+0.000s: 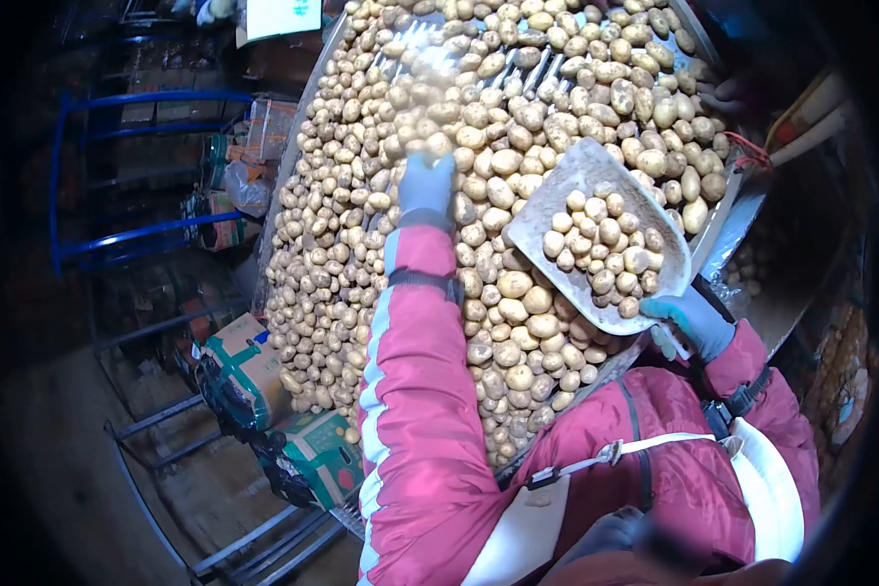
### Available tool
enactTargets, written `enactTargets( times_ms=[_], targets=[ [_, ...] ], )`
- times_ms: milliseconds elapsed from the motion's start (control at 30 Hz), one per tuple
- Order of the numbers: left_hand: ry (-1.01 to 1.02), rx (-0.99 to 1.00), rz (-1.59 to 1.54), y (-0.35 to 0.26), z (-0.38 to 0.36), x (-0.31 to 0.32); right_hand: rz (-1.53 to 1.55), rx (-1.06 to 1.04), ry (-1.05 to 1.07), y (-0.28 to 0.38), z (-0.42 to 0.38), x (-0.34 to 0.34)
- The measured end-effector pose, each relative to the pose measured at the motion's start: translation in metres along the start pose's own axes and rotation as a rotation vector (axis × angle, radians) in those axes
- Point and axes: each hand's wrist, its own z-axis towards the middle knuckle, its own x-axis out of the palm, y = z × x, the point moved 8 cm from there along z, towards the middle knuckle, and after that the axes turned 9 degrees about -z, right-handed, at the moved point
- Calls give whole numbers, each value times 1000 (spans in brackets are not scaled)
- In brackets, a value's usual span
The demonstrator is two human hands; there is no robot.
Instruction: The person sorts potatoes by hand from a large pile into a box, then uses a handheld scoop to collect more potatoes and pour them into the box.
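My left hand (427, 184), in a grey-blue glove, reaches into a wide spread of potatoes (503, 190). Its fingers look curled and are partly hidden at their tips, where a potato (438, 145) touches them; what they hold I cannot make out. Just beyond it some potatoes are smeared by motion. On the right, my gloved right hand (693, 322) is closed round the handle end of a pale, worn scoop (584, 161). A heap of small potatoes (610, 239) lies in the scoop, which rests over the larger ones.
Metal slats (547, 68) show between potatoes at the far end of the sorting table. Left of it stand a blue metal rack (146, 103) and several cartons (239, 366). Another person's hand (723, 96) is dimly visible at the upper right, near a red cord (749, 151).
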Motion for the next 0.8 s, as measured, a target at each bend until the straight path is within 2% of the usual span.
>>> enactTargets(
  times_ms=[67, 100, 133, 200, 267, 333, 400, 500, 567, 600, 667, 700, 733, 800],
  targets=[
    [92, -145, -413, 11, -10, 18, 48, 24, 62, 14, -8, 4],
    [11, -72, -482, 8, -13, 20, 10, 87, 68, 8, -7, 0],
    [17, -76, -479, -4, -23, 20, -32, 154, 74, 0, -6, -5],
    [142, -309, -911, -37, -58, 26, -63, 165, 86, -13, 3, -10],
    [293, -306, -1084, -66, -82, 32, -49, 61, 24, 4, 7, -3],
    [341, -309, -1268, -72, -98, 48, 10, 104, 83, 18, -5, 5],
    [447, -352, -1308, -99, -121, 50, -10, 123, 124, 6, 1, -1],
    [595, -348, -1280, -118, -147, 72, -132, 174, 130, -55, 31, -33],
    [752, -350, -1322, -131, -167, 86, -102, 137, 134, -49, 30, -30],
    [731, -197, -982, -130, -173, 86, -72, 99, 137, -44, 29, -28],
    [762, 40, -826, -151, -180, 78, 31, 23, 90, -22, 22, -10],
    [687, 249, -730, -165, -180, 61, 133, -51, 42, -8, 19, -6],
    [684, 249, -729, -165, -181, 55, 131, -51, 45, -1, 15, -6],
    [562, 239, -651, -158, -178, 41, 3, 104, 59, -1, 8, -6]
  ],
)
